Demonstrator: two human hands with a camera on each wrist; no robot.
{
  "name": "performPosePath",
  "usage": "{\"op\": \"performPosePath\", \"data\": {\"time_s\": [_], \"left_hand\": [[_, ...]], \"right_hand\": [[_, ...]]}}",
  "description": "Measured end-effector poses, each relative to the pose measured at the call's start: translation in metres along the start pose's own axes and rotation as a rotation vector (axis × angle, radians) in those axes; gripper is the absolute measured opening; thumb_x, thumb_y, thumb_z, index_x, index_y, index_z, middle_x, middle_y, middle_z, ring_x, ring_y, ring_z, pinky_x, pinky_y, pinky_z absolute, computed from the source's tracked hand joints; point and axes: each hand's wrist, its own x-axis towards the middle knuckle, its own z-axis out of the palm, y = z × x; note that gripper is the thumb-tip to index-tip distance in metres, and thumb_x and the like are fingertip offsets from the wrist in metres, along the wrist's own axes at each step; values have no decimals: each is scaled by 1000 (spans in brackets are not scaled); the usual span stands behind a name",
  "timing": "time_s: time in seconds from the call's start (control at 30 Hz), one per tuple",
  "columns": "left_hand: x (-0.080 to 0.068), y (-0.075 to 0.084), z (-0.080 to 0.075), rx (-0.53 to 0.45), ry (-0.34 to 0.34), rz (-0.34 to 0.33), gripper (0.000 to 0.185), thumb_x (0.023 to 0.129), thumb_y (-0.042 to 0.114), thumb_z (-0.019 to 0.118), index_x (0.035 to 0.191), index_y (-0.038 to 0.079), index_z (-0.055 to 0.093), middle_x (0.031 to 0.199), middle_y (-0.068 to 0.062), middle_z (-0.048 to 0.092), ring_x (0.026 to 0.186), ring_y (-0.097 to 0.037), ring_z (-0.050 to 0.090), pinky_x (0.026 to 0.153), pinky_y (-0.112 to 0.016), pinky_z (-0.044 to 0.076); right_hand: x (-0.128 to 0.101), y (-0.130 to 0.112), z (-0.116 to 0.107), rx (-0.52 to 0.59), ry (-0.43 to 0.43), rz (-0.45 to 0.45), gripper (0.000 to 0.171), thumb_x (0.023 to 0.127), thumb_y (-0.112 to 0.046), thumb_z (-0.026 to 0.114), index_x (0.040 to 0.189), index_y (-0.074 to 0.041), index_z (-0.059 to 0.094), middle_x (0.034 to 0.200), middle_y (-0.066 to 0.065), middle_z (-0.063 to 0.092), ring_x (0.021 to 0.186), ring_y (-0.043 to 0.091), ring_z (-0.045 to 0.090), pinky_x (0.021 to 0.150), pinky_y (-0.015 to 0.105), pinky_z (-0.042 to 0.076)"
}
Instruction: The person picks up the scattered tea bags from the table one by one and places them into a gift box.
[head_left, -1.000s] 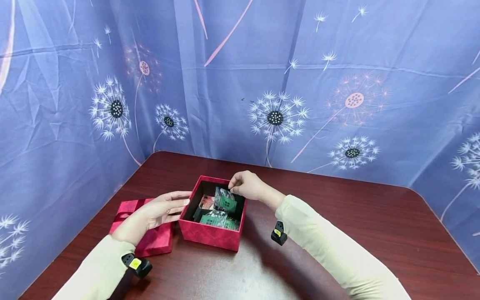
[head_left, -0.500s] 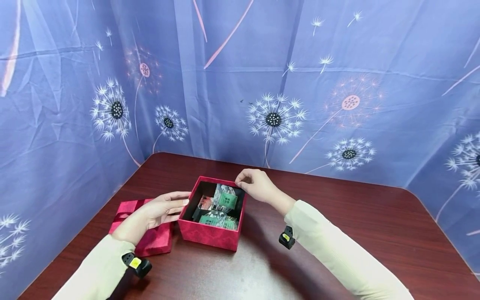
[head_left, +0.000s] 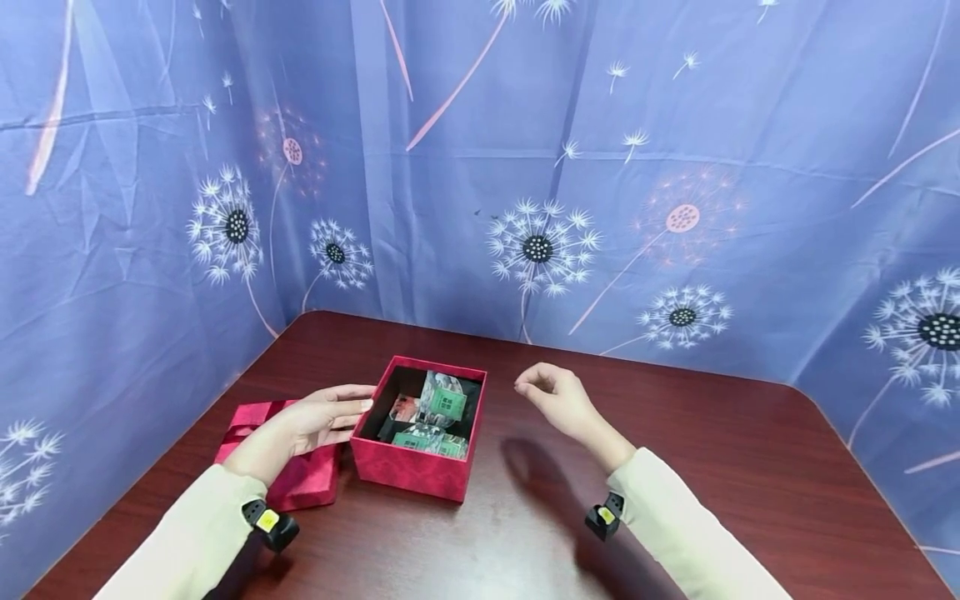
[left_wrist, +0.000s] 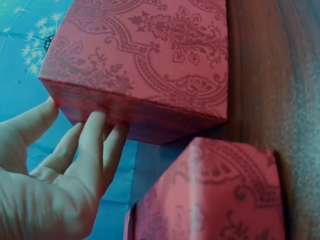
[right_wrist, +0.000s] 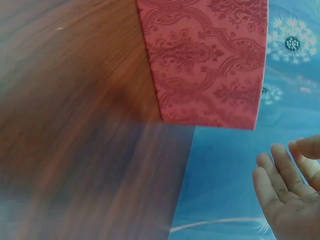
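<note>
left hand (head_left: 318, 421): fingers straight, laid flat against left wall of box, holding nothing; in left wrist view fingertips (left_wrist: 95, 125) touch the patterned side near its lower edge, thumb at the corner.
right hand (head_left: 558, 400): raised above table, right of box and clear of it; fingers loosely curled, thumb and forefinger tips close together, nothing between them; in right wrist view only fingers (right_wrist: 280, 175) seen, relaxed, apart from the box wall.
box (head_left: 408, 467): red, patterned, open-topped, dark inside; stands on table between the two hands, left wall against left hand, right wall near but apart from right hand.
packets (head_left: 446, 404): clear wrappers with green printed cards, inside box; one propped upright toward the far wall, others lying flat toward the near wall; a reddish item beside them at the left inner side, too small to tell more.
lid (head_left: 300, 483): red, same pattern, ribbon across top; lies on table just left of box, partly under left wrist; close to the box in left wrist view, touching or not cannot tell.
table (head_left: 712, 467): dark red-brown wood, bears box and lid.
backdrop (head_left: 525, 167): blue cloth with dandelion print, hangs behind and to both sides of box.
sleeves (head_left: 675, 533): cream, long, on both arms; small black-and-yellow device at each wrist.
</note>
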Motion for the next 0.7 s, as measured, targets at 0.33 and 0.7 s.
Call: {"op": "performPosePath", "data": {"time_s": [0.33, 0.7], "left_hand": [[3, 8, 3, 189, 101, 51, 55, 94, 21, 57, 140, -4, 39, 135, -27, 49, 115, -34, 57, 94, -45, 49], [5, 20, 6, 710, 394, 465, 32, 89, 5, 62, 120, -2, 59, 112, -23, 65, 99, -34, 63, 84, -48, 52]], "right_hand": [[-25, 10, -12, -68, 19, 27, 9, 88, -6, 64, 96, -3, 67, 93, 13, 70, 76, 12, 62, 69, 24, 49], [-43, 11, -27, -243, 43, -68, 23, 85, -4, 67, 107, -1, 66, 101, 10, 69, 95, 29, 65, 82, 45, 52]]}}
